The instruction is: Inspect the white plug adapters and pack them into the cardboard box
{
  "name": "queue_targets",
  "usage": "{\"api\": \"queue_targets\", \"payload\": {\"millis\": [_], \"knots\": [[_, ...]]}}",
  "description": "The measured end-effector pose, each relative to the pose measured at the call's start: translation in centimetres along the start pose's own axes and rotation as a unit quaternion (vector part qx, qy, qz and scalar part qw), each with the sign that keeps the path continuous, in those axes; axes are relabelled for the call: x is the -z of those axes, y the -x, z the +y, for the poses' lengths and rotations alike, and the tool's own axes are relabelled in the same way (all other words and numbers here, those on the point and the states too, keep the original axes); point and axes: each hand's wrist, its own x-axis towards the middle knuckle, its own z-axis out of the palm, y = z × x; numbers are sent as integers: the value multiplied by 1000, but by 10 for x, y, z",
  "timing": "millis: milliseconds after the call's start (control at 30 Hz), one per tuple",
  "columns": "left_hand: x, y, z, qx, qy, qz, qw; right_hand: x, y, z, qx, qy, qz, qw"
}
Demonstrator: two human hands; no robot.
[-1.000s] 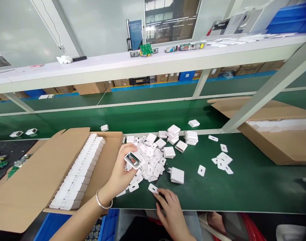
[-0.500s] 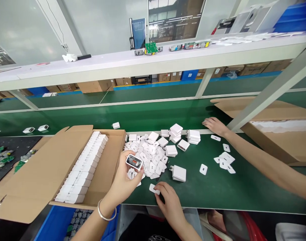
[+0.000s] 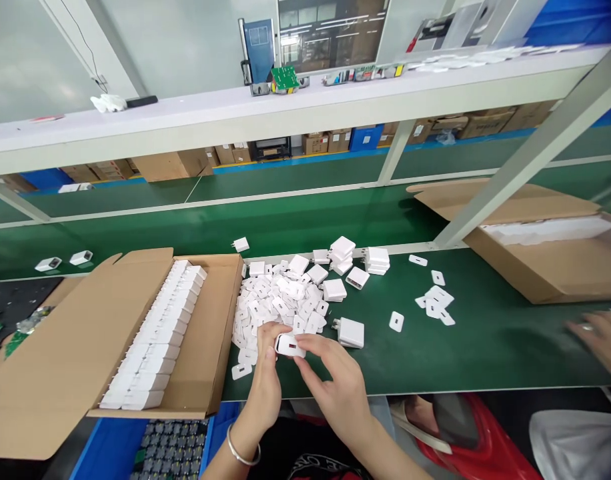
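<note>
Low over the front of the green bench, my left hand point(image 3: 267, 373) grips a white charger housing point(image 3: 278, 343) with its open end turned up toward me. My right hand point(image 3: 338, 377) pinches a white cover plate point(image 3: 291, 346) with a small slot, holding it against that open end. The plate looks slightly askew; whether it is seated cannot be made out. Just beyond my hands lies a heap of loose white cover plates point(image 3: 280, 300). A charger with prongs point(image 3: 350, 333) rests to the right of my fingers, and more chargers point(image 3: 342, 249) are stacked behind.
At left an open cardboard box point(image 3: 230, 300) holds rows of white chargers point(image 3: 155, 340). Several cover plates point(image 3: 435, 303) lie on the right. A co-worker's blurred hand point(image 3: 600, 337) is at the right edge, near another open box point(image 3: 545, 267). A slanted post point(image 3: 515, 160) supports the shelf.
My right hand has lifted the cover plate from the bench to the housing, which my left hand has brought lower and turned. The co-worker's hand has moved right and nearer. The view has shifted slightly.
</note>
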Motion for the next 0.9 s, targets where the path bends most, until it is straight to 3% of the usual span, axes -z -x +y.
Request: {"api": "queue_targets", "payload": {"millis": [167,267,367,433,533,767,900], "knots": [[-4,-6,10,-19,-57,18,998,-1,-1,-1,11,0,1,1000],[-9,-5,5,-23,-10,48,999,-5,2,5,-78,-86,-8,993],[-15,0,-5,-37,37,71,996,-11,7,17,-194,-186,-8,963],[-19,4,-8,-51,50,78,994,-16,10,24,-230,-231,-44,944],[-23,7,-6,-66,55,63,994,-19,11,28,-231,-247,-71,938],[-11,1,5,-70,-43,-11,997,-10,4,27,-219,-285,-20,933],[-9,-2,2,-100,-98,12,990,-14,8,30,-226,-342,-4,912]]}}
